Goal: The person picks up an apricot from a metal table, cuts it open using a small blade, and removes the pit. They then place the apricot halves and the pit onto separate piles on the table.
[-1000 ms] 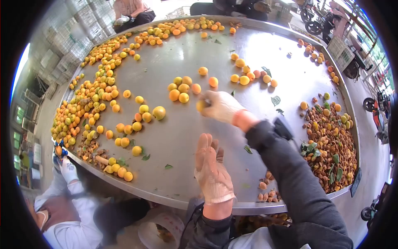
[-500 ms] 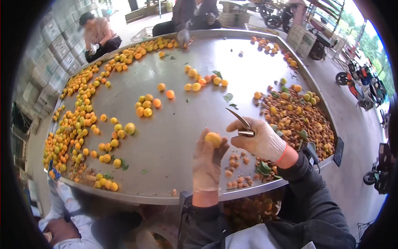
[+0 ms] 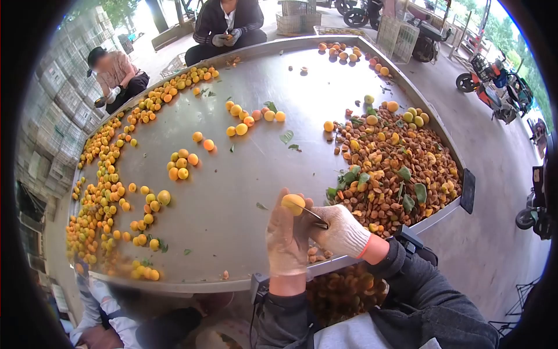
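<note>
My left hand (image 3: 286, 241), in a pale glove, is closed around a yellow-orange apricot (image 3: 292, 203) held up at its fingertips. My right hand (image 3: 344, 234), in a white knit glove with an orange cuff edge, grips a small knife (image 3: 317, 219). The knife's thin blade reaches leftward to the apricot and touches its right side. How deep the blade sits cannot be made out. Both hands are over the near edge of the metal table (image 3: 232, 232). Right of them lies a heap of brown apricot pits (image 3: 401, 174) with some fruit pieces and green leaves.
Many whole apricots (image 3: 104, 174) line the table's left side, with small clusters (image 3: 180, 164) towards the middle. A raised rim (image 3: 418, 87) borders the table. People sit at the far side (image 3: 229, 29), far left (image 3: 113, 81) and near left (image 3: 110, 314). Scooters (image 3: 494, 87) stand at right.
The knife has come down from a raised position to the apricot, and my hands have drawn together. The view has shifted. The person opposite has pulled a hand back from the table.
</note>
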{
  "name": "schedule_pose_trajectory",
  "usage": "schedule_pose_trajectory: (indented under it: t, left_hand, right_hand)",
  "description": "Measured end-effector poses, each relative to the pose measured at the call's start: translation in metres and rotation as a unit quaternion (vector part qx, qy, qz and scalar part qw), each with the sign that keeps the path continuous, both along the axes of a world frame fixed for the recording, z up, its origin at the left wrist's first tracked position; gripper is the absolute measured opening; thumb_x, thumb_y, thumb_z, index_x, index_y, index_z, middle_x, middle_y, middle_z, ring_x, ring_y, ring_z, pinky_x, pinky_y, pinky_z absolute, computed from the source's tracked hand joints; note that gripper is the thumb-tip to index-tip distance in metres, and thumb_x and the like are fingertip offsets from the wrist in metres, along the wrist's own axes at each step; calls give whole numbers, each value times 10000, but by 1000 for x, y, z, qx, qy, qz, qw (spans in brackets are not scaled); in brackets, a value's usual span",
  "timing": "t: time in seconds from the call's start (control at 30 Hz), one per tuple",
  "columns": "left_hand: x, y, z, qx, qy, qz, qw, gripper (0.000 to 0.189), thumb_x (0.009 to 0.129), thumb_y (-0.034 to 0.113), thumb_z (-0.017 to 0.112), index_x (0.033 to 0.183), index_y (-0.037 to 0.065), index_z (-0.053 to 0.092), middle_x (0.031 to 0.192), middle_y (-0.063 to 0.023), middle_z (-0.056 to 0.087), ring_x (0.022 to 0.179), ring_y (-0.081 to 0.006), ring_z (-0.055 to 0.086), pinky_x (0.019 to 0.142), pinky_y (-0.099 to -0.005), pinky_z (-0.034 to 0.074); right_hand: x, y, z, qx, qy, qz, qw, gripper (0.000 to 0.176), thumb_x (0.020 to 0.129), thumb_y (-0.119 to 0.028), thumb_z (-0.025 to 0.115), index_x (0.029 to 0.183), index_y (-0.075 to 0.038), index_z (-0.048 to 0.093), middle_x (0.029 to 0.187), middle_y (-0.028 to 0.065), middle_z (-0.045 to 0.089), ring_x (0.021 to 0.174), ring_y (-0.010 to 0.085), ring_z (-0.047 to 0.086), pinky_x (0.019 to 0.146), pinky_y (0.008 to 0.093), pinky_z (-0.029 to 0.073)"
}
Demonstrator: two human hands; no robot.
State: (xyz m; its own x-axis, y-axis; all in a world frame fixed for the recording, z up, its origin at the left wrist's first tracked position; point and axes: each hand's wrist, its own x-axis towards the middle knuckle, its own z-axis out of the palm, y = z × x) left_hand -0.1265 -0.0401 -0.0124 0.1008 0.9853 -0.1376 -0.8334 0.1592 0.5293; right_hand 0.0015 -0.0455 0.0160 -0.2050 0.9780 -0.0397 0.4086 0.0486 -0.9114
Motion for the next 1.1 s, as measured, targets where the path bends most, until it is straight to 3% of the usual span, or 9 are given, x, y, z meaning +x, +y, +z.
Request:
schedule_pose_trajectory:
  t: [0.1, 0.17, 0.27, 0.4, 0.6, 0.83, 0.93, 1.0, 1.1]
  left_hand:
    - [1, -2, -4, -10, -39, 7, 999, 457, 911, 194, 666, 1290, -16, 520, 1080, -133, 634, 997, -262, 637, 911, -396, 520]
    - [3, -6, 5, -14, 1, 11, 1000, 446, 918, 178, 656, 1293, -22, 519, 1086, -134, 633, 996, -260, 640, 912, -390, 520]
    - [7, -10, 13, -12, 66, 22, 998, 420, 921, 115, 643, 1294, -35, 518, 1093, -130, 632, 992, -253, 644, 917, -377, 520]
    - [18, -11, 17, 35, 153, 71, 985, 412, 891, -28, 629, 1286, -57, 517, 1073, -120, 634, 976, -229, 646, 914, -358, 530]
    - [19, -11, 21, 31, 248, 19, 968, 436, 878, 1, 661, 1292, -16, 524, 1006, -100, 655, 835, -203, 671, 750, -270, 564]
    - [12, 5, 9, 29, 117, -18, 993, 478, 839, -44, 685, 1289, -44, 523, 1106, -139, 649, 957, -206, 662, 798, -308, 570]
    - [17, 6, -10, 42, 143, -10, 989, 476, 838, -42, 689, 1288, -35, 534, 1113, -134, 647, 986, -183, 646, 794, -282, 550]
    - [34, -1, 3, 154, 504, -16, 850, 489, 828, -59, 692, 1291, -30, 538, 1135, -107, 631, 1033, -164, 617, 856, -263, 515]
    - [41, -8, 11, 212, 411, -2, 887, 488, 819, -80, 687, 1285, -20, 553, 1144, -59, 609, 1077, -152, 586, 913, -261, 482]
  right_hand:
    - [4, -2, 6, -1, -43, -11, 999, 183, 789, -58, 629, 960, -14, 674, 737, 165, 663, 648, 212, 669, 616, 338, 513]
    - [8, -1, 10, 12, -113, 3, 994, 236, 776, -104, 637, 1003, -73, 695, 819, 189, 673, 716, 332, 659, 649, 381, 513]
    - [10, 2, 15, -53, -121, 25, 991, 219, 769, -102, 642, 978, -74, 699, 797, 189, 669, 720, 340, 655, 653, 386, 510]
    - [10, 3, 4, 1, -137, 4, 991, 142, 819, -112, 616, 910, -18, 671, 707, 206, 631, 642, 310, 662, 601, 379, 501]
    - [23, 7, 37, -305, 73, 100, 944, 163, 816, -105, 611, 879, 32, 674, 739, 46, 632, 611, 134, 558, 590, 319, 472]
    - [66, -9, 15, -124, -1, 84, 989, 97, 803, -103, 669, 862, -43, 719, 707, -9, 635, 664, 97, 595, 610, 239, 490]
    - [70, -13, 38, -100, 154, -83, 979, 207, 817, -151, 687, 973, -16, 683, 759, 34, 647, 732, 118, 613, 665, 263, 505]
    - [63, -5, 45, -83, 90, -85, 989, 311, 819, -198, 702, 1068, -21, 645, 818, 51, 653, 777, 120, 616, 682, 268, 507]
    - [62, 2, 42, -74, 31, -46, 996, 392, 817, -253, 722, 1120, -32, 611, 874, 62, 658, 812, 109, 609, 712, 258, 509]
